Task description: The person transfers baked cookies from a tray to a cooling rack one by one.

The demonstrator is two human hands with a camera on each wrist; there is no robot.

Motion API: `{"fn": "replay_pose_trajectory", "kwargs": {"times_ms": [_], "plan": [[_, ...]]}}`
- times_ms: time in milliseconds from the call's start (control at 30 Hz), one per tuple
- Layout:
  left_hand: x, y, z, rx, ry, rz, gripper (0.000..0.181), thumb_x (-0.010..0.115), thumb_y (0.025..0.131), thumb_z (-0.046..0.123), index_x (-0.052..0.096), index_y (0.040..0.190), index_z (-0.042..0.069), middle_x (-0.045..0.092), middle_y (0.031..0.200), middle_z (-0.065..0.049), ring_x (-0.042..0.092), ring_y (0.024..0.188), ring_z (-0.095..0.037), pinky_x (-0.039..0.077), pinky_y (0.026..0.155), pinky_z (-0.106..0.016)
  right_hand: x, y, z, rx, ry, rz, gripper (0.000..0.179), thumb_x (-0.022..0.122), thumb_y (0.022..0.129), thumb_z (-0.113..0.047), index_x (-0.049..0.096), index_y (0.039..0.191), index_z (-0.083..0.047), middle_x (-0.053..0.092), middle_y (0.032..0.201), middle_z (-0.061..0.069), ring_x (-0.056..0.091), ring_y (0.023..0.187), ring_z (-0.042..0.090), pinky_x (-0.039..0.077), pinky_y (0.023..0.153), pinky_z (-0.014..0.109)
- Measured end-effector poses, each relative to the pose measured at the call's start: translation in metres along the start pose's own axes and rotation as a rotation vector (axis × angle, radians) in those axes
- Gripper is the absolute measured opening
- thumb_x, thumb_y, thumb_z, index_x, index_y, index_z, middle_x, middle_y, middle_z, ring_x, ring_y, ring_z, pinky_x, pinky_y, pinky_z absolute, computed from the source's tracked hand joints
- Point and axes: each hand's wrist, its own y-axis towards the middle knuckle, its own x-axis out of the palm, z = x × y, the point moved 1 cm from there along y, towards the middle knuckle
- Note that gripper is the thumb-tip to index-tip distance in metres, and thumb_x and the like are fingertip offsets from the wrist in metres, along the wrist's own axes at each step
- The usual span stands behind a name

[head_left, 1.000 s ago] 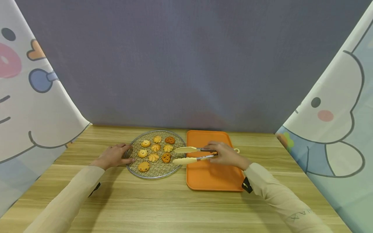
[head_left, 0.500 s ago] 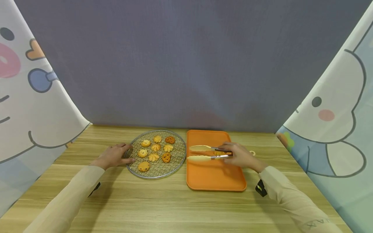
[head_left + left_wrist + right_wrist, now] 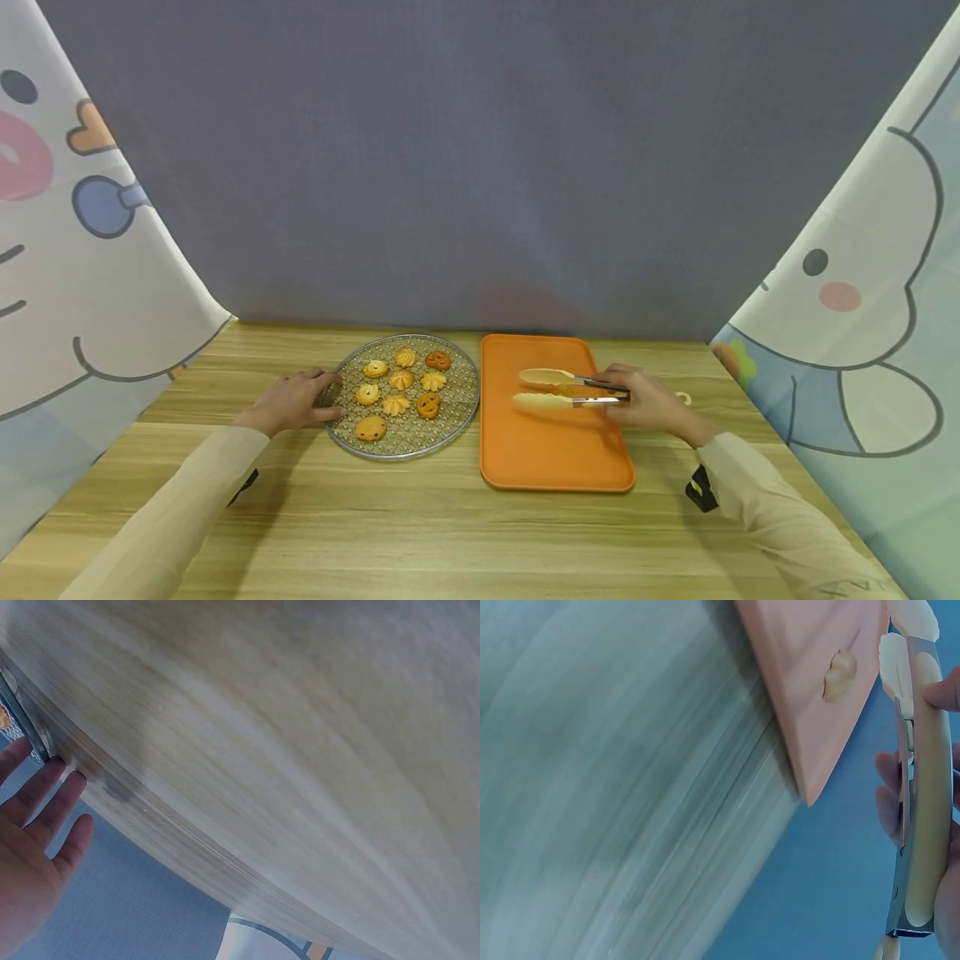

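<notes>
My right hand [image 3: 645, 404] grips a pair of tongs [image 3: 922, 795] with cream tips and a metal-and-cream handle. Their tips are spread apart over the orange tray [image 3: 555, 458], with nothing held between them. Under them, partly hidden in the head view, a fluted cookie [image 3: 840, 675] lies on that tray. My left hand [image 3: 296, 404] rests at the left rim of a round textured plate [image 3: 408, 442] with a metal edge. In the left wrist view its fingers [image 3: 49, 814] are spread and nearly straight, fingertips right at the rim. Several cookies [image 3: 396, 405] are scattered over the plate.
The two trays stand side by side on a wooden table [image 3: 375, 533], a narrow gap between them. A grey cloth wall [image 3: 480, 167] closes off the back, and printed cartoon panels [image 3: 847, 333] flank both sides.
My right hand has moved to the right, bringing the spread tongs from the round plate's edge to over the orange tray. The left hand and the cookies on the plate have stayed put.
</notes>
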Motion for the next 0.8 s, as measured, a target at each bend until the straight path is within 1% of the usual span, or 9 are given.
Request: {"fn": "replay_pose_trajectory", "kwargs": {"times_ms": [200,333,467,600,733,800], "plan": [[-0.001,0.000,0.000,0.004,-0.007,0.006,0.061,0.066,0.077,0.048,0.055,0.119,0.005,0.056,0.117,-0.027,0.057,0.098,-0.047,0.045,0.078,-0.065,-0.005,-0.009,0.010,0.038,0.010,0.006,0.039,0.070,0.072,-0.003,0.062,0.110,0.002,0.063,0.099,0.013,0.053,0.072,0.003,0.049,0.056,0.020],[0.000,0.000,0.000,0.005,-0.004,0.009,0.061,0.066,0.077,0.048,0.055,0.119,0.005,0.056,0.116,-0.027,0.057,0.097,-0.046,0.046,0.077,-0.064,-0.007,-0.014,0.016,0.045,-0.038,0.027,0.040,0.072,0.070,-0.004,0.062,0.108,0.002,0.063,0.095,0.012,0.050,0.069,0.001,0.047,0.054,0.019],[-0.001,0.000,0.001,0.003,-0.005,0.006,0.060,0.066,0.077,0.048,0.055,0.119,0.005,0.056,0.116,-0.026,0.058,0.097,-0.046,0.046,0.077,-0.064,-0.009,-0.018,0.022,0.030,-0.096,0.053,0.039,0.073,0.069,-0.005,0.063,0.106,0.002,0.064,0.093,0.011,0.048,0.066,-0.001,0.043,0.053,0.019],[-0.002,-0.001,0.001,-0.008,-0.006,-0.007,0.060,0.066,0.078,0.047,0.055,0.119,0.006,0.055,0.118,-0.027,0.057,0.099,-0.047,0.044,0.080,-0.065,-0.010,-0.022,0.027,0.031,-0.119,0.059,0.039,0.073,0.070,-0.006,0.063,0.107,0.002,0.064,0.094,0.010,0.047,0.066,-0.001,0.042,0.054,0.019],[-0.003,-0.001,0.002,-0.015,-0.003,-0.017,0.061,0.065,0.078,0.048,0.054,0.120,0.005,0.054,0.119,-0.027,0.056,0.101,-0.048,0.043,0.081,-0.067,-0.010,-0.026,0.030,0.052,-0.125,0.056,0.038,0.073,0.071,-0.006,0.063,0.107,0.002,0.064,0.094,0.009,0.045,0.062,-0.002,0.041,0.052,0.019],[-0.003,-0.001,0.003,-0.016,-0.004,-0.018,0.062,0.065,0.078,0.048,0.054,0.120,0.005,0.054,0.120,-0.028,0.055,0.101,-0.048,0.043,0.081,-0.067,-0.010,-0.027,0.031,0.052,-0.129,0.062,0.038,0.073,0.071,-0.006,0.063,0.106,0.002,0.064,0.093,0.009,0.047,0.062,0.000,0.041,0.052,0.019]]}}
